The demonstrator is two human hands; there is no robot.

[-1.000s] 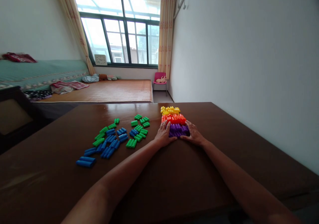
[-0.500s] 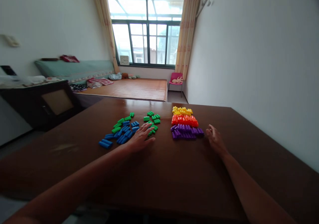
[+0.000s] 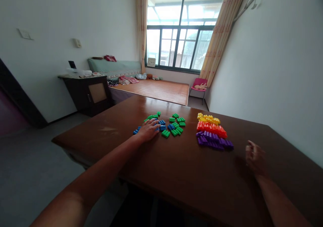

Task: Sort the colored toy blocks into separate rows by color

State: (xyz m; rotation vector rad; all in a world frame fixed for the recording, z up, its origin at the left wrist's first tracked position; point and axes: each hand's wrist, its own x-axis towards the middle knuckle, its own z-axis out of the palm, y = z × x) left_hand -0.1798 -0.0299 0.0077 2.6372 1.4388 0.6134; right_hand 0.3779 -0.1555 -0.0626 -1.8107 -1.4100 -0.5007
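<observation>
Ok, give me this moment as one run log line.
left hand: over blue pieces, contact unclear | right hand: right of purple pieces, apart | green pieces: near blue | orange pieces: between purple and yellow pieces

The table (image 3: 191,173) before you looked like dark wood, its top smooth and glossy. Your purple blocks (image 3: 213,140), orange blocks (image 3: 211,128), yellow blocks (image 3: 209,119), green blocks (image 3: 181,120) and blue blocks (image 3: 163,127) all seemed shiny plastic. Beyond them, you faced a cloth curtain (image 3: 219,35) and a smooth, matt wall (image 3: 272,68).
</observation>
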